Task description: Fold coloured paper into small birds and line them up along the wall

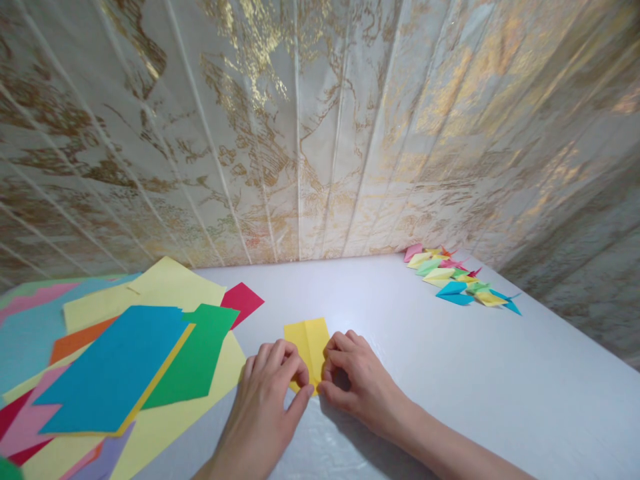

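Note:
A small yellow sheet of paper (309, 338) with a crease down its middle lies on the white table, between my two hands. My left hand (273, 393) is at its lower left, fingers curled, with thumb and index finger on the near edge. From the right, my right hand (357, 377) grips the sheet's lower right side, its fingers bent toward the thumb. Both thumbs come close together at the near edge. My fingers hide the sheet's lower corners.
Colored paper sheets are heaped at the left, with a blue sheet (120, 367) and a green sheet (195, 360) on top. A red paper piece (246, 303) lies behind them. Several folded paper shapes (455, 290) stand in rows at the back right. A patterned curtain (300, 167) borders the table (475, 387).

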### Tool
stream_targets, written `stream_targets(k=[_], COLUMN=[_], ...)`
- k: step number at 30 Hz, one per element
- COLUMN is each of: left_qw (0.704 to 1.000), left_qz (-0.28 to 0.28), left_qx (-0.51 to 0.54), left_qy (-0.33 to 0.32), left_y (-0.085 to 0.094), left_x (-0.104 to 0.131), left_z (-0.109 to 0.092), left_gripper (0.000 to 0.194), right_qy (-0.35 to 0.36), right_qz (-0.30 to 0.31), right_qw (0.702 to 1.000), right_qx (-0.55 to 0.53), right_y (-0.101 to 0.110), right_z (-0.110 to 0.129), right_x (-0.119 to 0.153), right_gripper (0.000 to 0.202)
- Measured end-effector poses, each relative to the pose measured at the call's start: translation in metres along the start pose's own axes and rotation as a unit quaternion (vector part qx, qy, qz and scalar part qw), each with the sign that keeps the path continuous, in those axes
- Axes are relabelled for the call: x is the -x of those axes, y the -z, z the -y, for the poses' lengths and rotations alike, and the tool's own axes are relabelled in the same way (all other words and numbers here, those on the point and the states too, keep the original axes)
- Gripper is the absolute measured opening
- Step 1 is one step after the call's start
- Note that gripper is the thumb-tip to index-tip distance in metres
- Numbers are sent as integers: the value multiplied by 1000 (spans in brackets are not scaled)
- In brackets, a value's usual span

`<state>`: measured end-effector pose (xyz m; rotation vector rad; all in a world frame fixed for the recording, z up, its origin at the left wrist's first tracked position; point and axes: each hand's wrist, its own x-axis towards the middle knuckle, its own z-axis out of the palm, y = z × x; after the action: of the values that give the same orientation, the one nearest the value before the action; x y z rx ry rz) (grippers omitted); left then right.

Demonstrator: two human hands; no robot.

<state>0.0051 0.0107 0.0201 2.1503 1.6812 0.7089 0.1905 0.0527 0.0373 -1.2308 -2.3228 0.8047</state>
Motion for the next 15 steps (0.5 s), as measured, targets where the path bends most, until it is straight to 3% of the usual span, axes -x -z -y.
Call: stream_targets(k=[8, 15], left_qw=[1000, 1000], left_qz=[-2, 11], left_qx=[3, 0], left_qy=[12, 2], left_y=[1, 4], left_x=[0, 5], left_z=[-3, 1], left_gripper=[10, 9], right_qy=[-5, 15], right_qz=[-9, 17], right_qw=[1000, 999], right_qx=[20, -39], right_y=[-2, 9], right_z=[7, 1], right_x=[4, 7], right_gripper=[18, 30])
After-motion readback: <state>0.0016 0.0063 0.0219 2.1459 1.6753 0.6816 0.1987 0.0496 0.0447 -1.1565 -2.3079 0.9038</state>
